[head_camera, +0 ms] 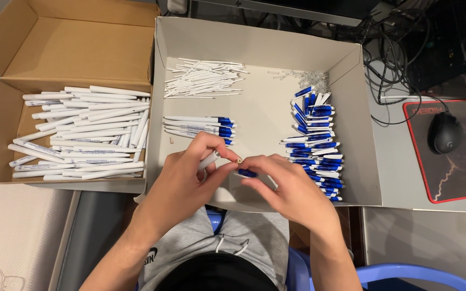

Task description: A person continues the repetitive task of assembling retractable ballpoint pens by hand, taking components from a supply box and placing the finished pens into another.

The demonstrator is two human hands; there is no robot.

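Both hands grip: left hand (190, 170) a white pen barrel (209, 160) (slanting up-right), right hand (281, 180) a blue clip piece (247, 173).

1 head-worn camera looks steeply down from close above the person's lap, over a grey box (351, 129) and a cardboard box (6, 124).

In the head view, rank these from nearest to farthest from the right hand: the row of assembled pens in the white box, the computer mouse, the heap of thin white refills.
From the right hand:
1. Row of assembled pens, just up-left.
2. Heap of thin white refills, at the box's far left.
3. Computer mouse, far right on the pad.
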